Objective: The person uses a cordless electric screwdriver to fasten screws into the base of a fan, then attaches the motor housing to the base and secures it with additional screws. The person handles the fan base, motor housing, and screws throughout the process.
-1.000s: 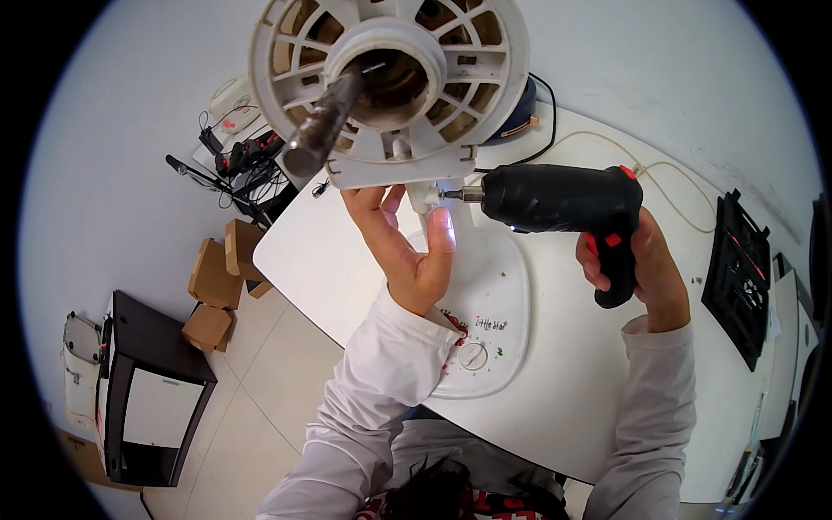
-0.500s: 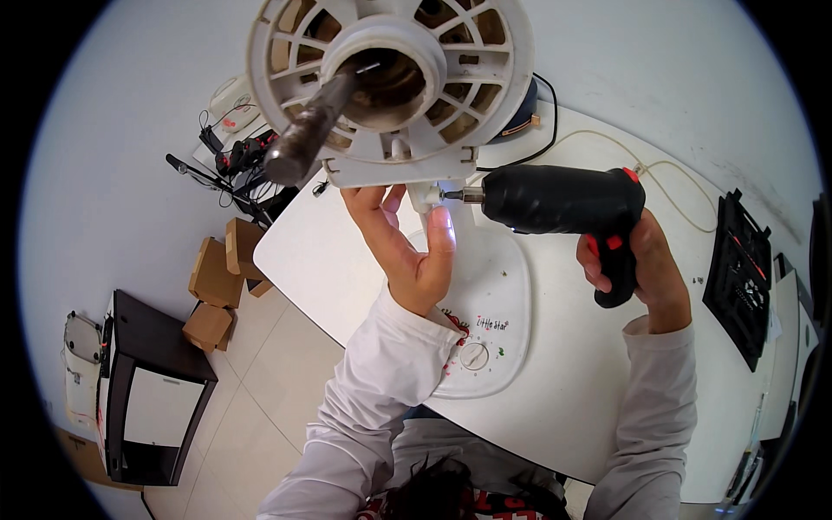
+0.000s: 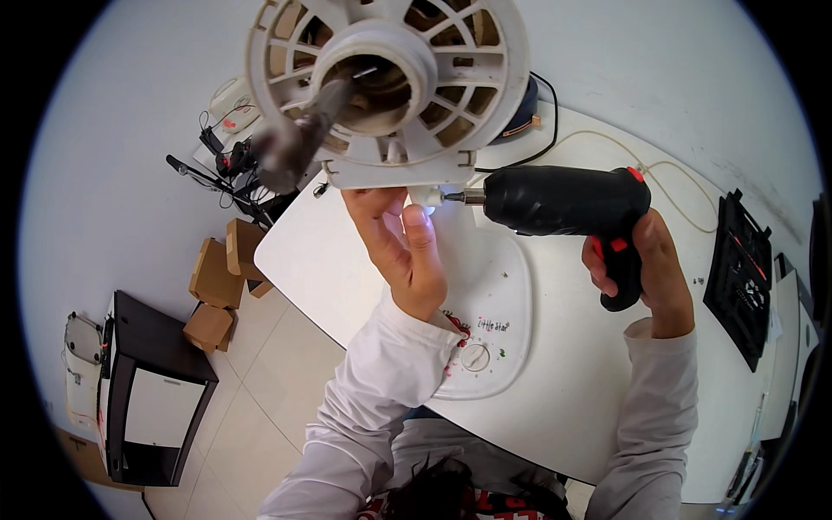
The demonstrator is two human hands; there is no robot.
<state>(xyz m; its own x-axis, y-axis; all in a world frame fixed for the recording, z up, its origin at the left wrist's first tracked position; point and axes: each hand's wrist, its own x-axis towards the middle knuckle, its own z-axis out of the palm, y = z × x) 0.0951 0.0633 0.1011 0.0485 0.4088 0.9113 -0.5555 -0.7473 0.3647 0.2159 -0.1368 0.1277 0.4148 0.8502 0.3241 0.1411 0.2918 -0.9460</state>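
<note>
A white fan motor housing [image 3: 399,173] with a slotted round grille looms at the top. Its metal shaft [image 3: 303,139] juts forward, blurred at the tip. Under the housing, my left hand [image 3: 412,269] is closed around the white fan neck [image 3: 425,196], fingers partly hidden behind it. My right hand [image 3: 666,273] grips the handle of a black cordless screwdriver [image 3: 555,201] with red buttons. Its bit points left and meets the side of the neck, where a light glows; the screw itself is too small to make out. Below stands the white fan base [image 3: 498,277] with a round knob.
A white table [image 3: 572,373] carries the fan. An open black tool case [image 3: 741,277] lies at the right, small dark screws [image 3: 698,281] beside it. A pale cable [image 3: 676,165] loops behind. Cardboard boxes [image 3: 217,273] and a dark cabinet [image 3: 160,390] stand on the floor at left.
The fan housing has shifted slightly left, its shaft tip too. My left thumb has moved left, away from the bit. The screwdriver has moved a little right and down, its bit still at the neck.
</note>
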